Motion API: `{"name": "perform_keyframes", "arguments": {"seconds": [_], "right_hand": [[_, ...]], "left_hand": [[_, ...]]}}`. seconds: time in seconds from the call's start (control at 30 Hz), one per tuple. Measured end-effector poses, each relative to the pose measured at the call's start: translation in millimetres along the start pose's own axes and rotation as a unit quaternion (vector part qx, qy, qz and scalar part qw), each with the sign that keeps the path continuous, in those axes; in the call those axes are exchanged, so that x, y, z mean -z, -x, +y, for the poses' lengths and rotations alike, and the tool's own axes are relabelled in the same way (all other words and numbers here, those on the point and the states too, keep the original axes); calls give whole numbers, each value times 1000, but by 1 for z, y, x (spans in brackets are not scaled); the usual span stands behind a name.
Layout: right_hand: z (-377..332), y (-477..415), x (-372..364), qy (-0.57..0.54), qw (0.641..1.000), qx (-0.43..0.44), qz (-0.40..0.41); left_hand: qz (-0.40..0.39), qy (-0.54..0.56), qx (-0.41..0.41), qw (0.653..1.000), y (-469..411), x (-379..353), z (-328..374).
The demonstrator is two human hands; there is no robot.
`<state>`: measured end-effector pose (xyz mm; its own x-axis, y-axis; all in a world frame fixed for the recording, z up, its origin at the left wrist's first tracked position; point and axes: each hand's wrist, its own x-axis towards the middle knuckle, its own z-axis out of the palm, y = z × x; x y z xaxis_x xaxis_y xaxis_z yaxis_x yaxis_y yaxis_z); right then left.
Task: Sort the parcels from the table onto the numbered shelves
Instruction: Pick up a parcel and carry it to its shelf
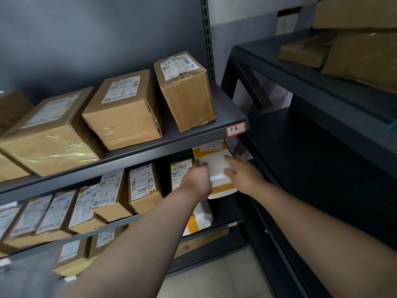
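White-and-yellow flat mailer (214, 163) marked 1-7, left grip (197, 179) curled round its edge, right grip (242, 175) spread flat on top.

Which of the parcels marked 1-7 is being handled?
The white-and-yellow mailer farthest right, between left hand and right hand; the rest are brown boxes.
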<state>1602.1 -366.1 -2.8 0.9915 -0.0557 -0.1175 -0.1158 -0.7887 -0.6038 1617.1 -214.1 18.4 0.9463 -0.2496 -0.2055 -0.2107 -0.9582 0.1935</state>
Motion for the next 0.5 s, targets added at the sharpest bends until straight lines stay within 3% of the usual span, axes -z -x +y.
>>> {"name": "perform_keyframes", "arguments": {"seconds": [0.17, 0.33, 0.5], "right_hand": [[4, 40, 6, 102, 993, -2, 66], [1, 101, -15, 201, 976, -81, 22], [-18, 185, -58, 230, 963, -140, -14]], "left_hand": [[14, -6, -54, 998, 30, -1, -14], [-4, -35, -111, 993, 60, -7, -32], [-48, -92, -204, 973, 109, -17, -45]]}}
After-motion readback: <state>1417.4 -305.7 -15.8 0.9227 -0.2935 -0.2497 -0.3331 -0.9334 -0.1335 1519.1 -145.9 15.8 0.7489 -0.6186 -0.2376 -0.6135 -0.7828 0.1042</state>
